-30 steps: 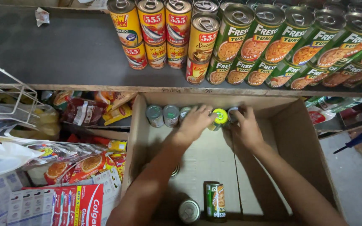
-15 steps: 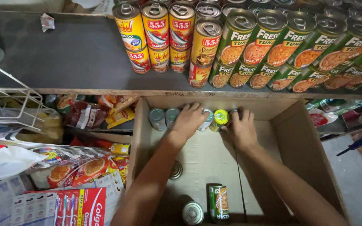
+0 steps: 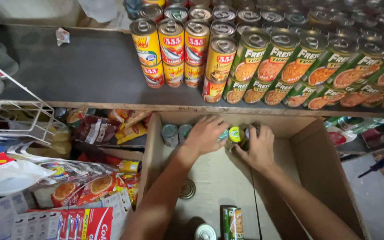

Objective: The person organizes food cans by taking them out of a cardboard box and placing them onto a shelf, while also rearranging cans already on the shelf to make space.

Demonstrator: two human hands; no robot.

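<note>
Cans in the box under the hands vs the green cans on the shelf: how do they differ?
The cans in the box stand single, few, at the carton's far wall, under the left hand and right hand. The green shelf cans are stacked two high in long rows, untouched, labels facing out. Both kinds stand upright and are round metal tins.

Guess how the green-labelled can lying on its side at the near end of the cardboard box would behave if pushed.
The green-labelled can lies on its side on the flat floor of the cardboard box, so a sideways push would probably roll it. It looks like rigid metal, likely stiff and unlikely to dent. If unopened, as it seems, probably heavy for its size. Its glossy label may be a bit slippery.
</note>
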